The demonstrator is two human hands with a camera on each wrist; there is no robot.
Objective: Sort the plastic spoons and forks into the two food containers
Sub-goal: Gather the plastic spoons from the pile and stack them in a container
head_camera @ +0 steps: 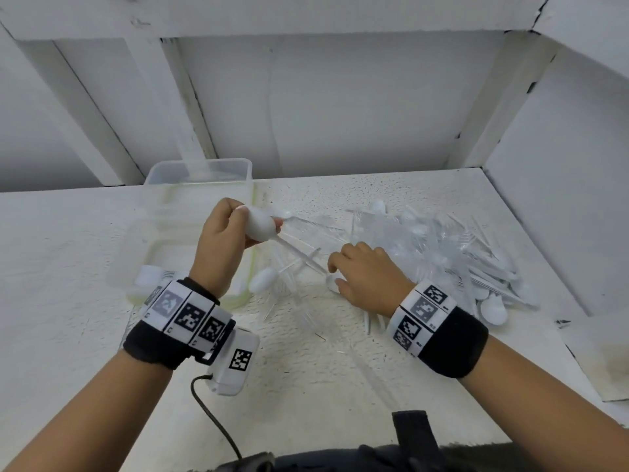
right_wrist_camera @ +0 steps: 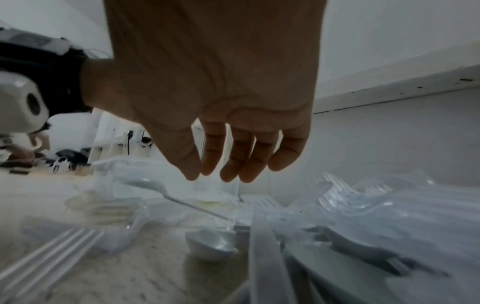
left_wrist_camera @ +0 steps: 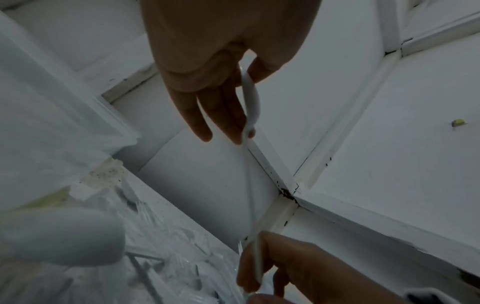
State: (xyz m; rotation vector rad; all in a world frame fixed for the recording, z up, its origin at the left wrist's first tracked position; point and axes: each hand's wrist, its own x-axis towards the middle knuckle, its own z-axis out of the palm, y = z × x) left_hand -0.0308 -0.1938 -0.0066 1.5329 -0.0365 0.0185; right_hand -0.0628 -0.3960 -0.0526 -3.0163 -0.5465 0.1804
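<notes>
My left hand (head_camera: 258,216) is raised over the table and pinches a white plastic spoon (head_camera: 262,229) by its bowl. The spoon's handle slants down and right toward my right hand (head_camera: 335,274). In the left wrist view the left hand (left_wrist_camera: 233,107) grips the spoon (left_wrist_camera: 253,102) edge-on. My right hand (right_wrist_camera: 207,174) hangs low over the table with loosely curled fingers and nothing between them. A pile of clear forks and white spoons (head_camera: 459,257) lies just right of it. Two clear food containers stand at left, one at the back (head_camera: 200,163) and a green-sealed one (head_camera: 253,240) in front.
Loose white spoons (head_camera: 263,279) and clear forks (head_camera: 372,323) lie on the speckled white table (head_camera: 323,369) between my wrists. White walls close the back and right. A black cable (head_camera: 211,413) trails from my left wrist camera.
</notes>
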